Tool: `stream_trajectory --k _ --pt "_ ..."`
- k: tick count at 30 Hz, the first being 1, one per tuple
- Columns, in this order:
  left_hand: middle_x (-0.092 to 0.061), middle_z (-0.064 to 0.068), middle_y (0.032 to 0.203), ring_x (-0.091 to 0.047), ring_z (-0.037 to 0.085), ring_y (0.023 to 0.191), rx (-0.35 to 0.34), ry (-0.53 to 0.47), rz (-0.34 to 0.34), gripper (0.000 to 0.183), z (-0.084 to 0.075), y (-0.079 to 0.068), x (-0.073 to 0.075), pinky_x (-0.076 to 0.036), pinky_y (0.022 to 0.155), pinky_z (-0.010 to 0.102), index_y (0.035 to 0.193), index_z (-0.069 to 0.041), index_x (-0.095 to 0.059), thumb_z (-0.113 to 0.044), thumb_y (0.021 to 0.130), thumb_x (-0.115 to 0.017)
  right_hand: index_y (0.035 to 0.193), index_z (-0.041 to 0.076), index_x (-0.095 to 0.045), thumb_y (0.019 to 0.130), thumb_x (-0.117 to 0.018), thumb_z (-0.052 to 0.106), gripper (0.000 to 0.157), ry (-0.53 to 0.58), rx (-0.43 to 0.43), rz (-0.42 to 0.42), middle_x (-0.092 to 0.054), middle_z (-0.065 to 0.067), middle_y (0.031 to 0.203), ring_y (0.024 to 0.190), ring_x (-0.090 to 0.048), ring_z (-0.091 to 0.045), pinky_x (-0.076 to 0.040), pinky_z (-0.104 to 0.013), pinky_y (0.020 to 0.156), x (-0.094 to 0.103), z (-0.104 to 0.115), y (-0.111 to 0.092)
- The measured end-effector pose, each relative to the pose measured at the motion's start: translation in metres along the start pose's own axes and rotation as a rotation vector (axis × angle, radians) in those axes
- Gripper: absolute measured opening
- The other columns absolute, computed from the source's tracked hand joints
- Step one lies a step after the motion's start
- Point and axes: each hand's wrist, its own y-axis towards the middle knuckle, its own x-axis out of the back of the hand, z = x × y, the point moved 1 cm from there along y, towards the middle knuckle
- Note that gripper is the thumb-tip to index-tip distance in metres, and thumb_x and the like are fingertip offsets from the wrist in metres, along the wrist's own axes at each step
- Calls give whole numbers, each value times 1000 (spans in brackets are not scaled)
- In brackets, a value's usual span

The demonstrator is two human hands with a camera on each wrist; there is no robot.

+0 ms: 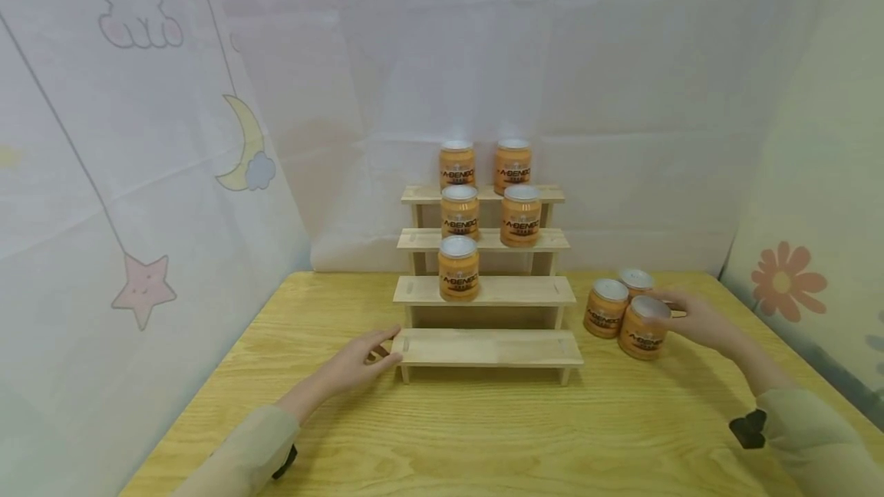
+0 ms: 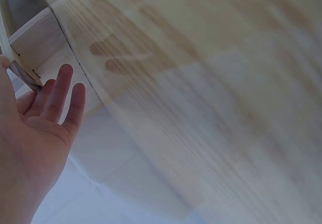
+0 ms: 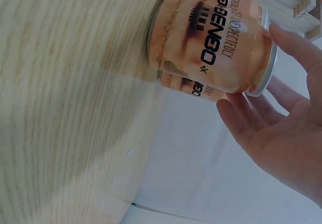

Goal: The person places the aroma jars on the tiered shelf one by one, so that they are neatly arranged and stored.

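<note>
A wooden four-step display rack [image 1: 493, 347] stands on the table. My left hand [image 1: 354, 363] holds the left end of its lowest step, thumb toward the front and fingers behind; in the left wrist view the fingers [image 2: 64, 90] are bent by the board's end. To the right of the rack, my right hand [image 1: 700, 322] grips an orange can with a silver lid [image 1: 644, 337] near its top. In the right wrist view the thumb lies at the lid's rim and the other fingers reach round the far side of the can [image 3: 216, 43].
Two more orange cans, one at the left [image 1: 606, 311] and one behind [image 1: 636, 279], stand close by the gripped one. On the rack, two cans sit on each of the upper two steps and one can [image 1: 459, 271] on the third. White cloth [image 1: 621, 98] hangs behind the table.
</note>
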Motion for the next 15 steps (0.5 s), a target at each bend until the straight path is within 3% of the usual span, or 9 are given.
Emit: stream_trajectory --k 7,11,15 --pt "-44 13 142 -60 23 102 3 -3 0 65 1 0 -1 -52 86 43 146 -10 -35 -49 94 -49 137 2 -47 89 -64 35 61 8 -39 24 -43 -31 133 112 -46 -50 -49 -52 76 -5 5 3" --pt "-44 14 143 -60 23 103 5 -7 -2 65 0 0 -1 -52 86 43 145 -10 -36 -48 95 -49 137 4 -47 86 -68 35 64 7 -18 6 -45 -30 131 108 -49 -44 -50 -46 72 -8 6 3" --pt "-44 14 143 -60 24 103 -1 -3 -4 65 -1 -1 0 -52 86 43 145 -9 -36 -47 95 -49 138 2 -43 84 -70 36 69 39 -50 35 -50 -24 129 107 -53 -36 -50 -38 72 -13 3 2"
